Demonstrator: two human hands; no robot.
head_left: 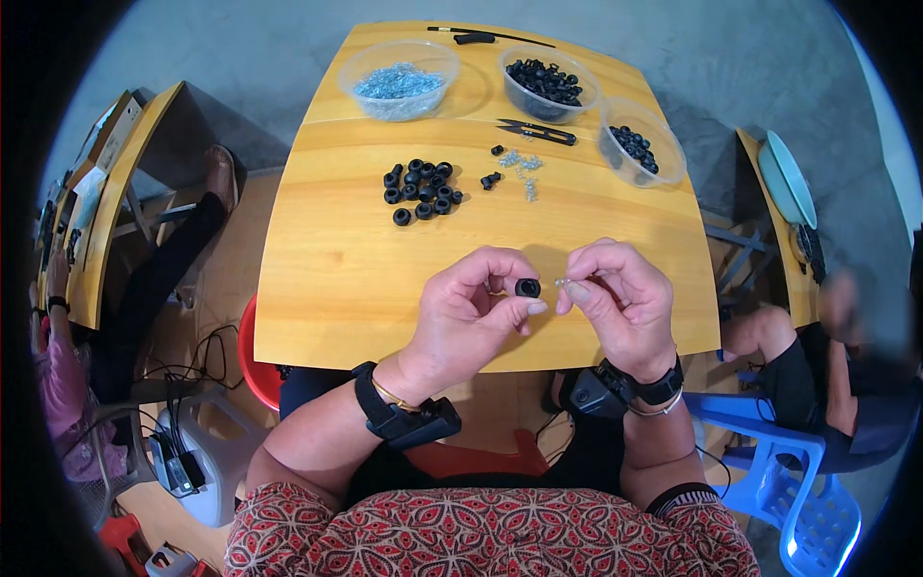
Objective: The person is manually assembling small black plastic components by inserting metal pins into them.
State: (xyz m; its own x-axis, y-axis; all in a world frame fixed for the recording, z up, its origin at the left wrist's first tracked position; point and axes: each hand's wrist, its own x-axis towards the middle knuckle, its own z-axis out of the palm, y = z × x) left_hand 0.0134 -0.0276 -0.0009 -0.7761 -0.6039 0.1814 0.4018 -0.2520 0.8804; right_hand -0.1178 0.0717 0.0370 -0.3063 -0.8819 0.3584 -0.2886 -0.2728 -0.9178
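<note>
Over the near half of the wooden table, my left hand pinches a small round black plastic part with a hollow in its face. Just to its right, the thumb and fingertips of my right hand are closed on a tiny clear piece. A small gap separates the two pieces. Beyond my hands lies a cluster of similar black parts. To the right of that are a scatter of tiny clear pieces and a few loose small black pieces.
Along the far side stand a clear bowl of bluish clear pieces, a bowl of black parts and another such bowl. Black thread snips lie between them. A blue plastic stool is at right. Other people sit at both sides.
</note>
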